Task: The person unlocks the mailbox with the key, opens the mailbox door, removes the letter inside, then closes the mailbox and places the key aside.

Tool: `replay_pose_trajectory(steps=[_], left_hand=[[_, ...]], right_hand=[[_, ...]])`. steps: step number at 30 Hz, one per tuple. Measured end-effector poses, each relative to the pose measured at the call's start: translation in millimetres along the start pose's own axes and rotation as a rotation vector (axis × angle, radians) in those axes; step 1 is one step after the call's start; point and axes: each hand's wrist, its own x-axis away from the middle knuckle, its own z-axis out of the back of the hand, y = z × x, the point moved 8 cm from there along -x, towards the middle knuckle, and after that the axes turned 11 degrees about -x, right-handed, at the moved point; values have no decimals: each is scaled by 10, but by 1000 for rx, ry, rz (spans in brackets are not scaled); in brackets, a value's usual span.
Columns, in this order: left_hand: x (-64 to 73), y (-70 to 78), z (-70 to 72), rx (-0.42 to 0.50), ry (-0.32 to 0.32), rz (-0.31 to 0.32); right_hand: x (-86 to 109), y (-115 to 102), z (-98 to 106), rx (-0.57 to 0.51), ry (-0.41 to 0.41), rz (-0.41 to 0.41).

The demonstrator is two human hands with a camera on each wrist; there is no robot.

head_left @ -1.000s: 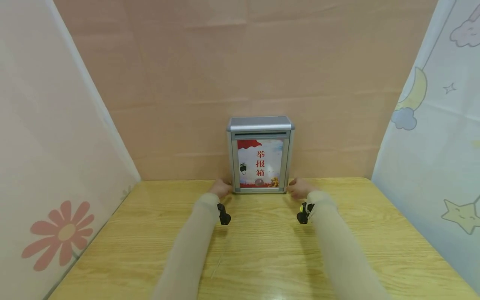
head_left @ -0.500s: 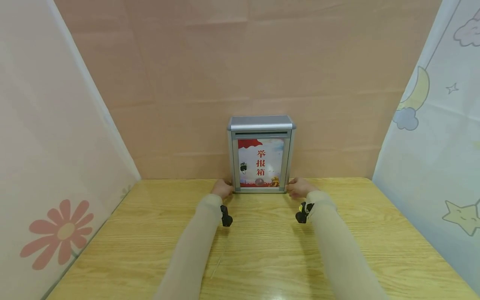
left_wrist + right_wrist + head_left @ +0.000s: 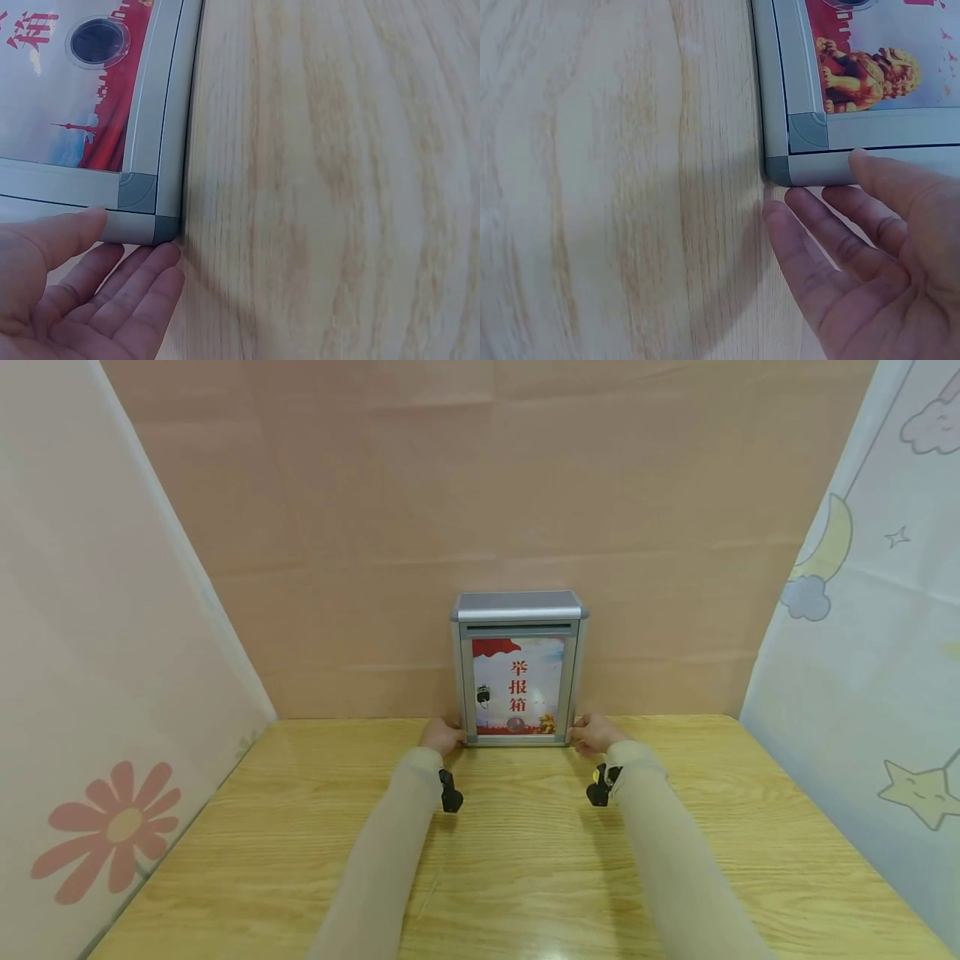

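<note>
A silver metal report box (image 3: 517, 652) stands upright at the table's back edge, against the back wall. Its front has a slot at the top, a white-and-red poster with red Chinese characters, and a small lock at the left. My left hand (image 3: 442, 737) is at the box's lower left corner; in the left wrist view its thumb touches the side frame, while its loosely extended fingers reach the bottom corner. At the lower right corner is my right hand (image 3: 596, 732), thumb tip at the side edge and fingers relaxed beside the corner piece. Some fingertips are hidden behind the box.
The box stands on a wood-grain table (image 3: 517, 843). A plain tan cloth wall (image 3: 375, 527) rises behind it. Printed white curtains flank the table, with a pink flower (image 3: 112, 827) at left and a yellow star (image 3: 921, 792) at right. Each wrist bears a small black camera (image 3: 451, 791).
The head view shifts slightly. My left hand has edged a little closer to the box; the box and my right hand look to be in the same place.
</note>
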Motion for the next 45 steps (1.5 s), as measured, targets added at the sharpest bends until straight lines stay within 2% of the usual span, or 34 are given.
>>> replay_pose_trajectory(steps=[10, 15, 21, 28, 35, 40, 45], left_hand=[[-137, -23, 9, 15, -41, -4], [-165, -33, 28, 18, -52, 32], [-145, -6, 40, 6, -56, 61], [-115, -5, 14, 85, -90, 79], [-71, 19, 2, 126, -146, 43], [-24, 38, 18, 96, -189, 28], [12, 38, 23, 76, -229, 48]], right_hand=[[-91, 4, 18, 0, 14, -8], [-141, 2, 27, 13, 18, -12], [-196, 1, 43, 6, 5, 3], [-203, -18, 66, 29, -12, 19], [-208, -14, 87, 17, -79, 18], [-212, -14, 108, 18, -124, 5], [-212, 1, 143, 3, -153, -24]])
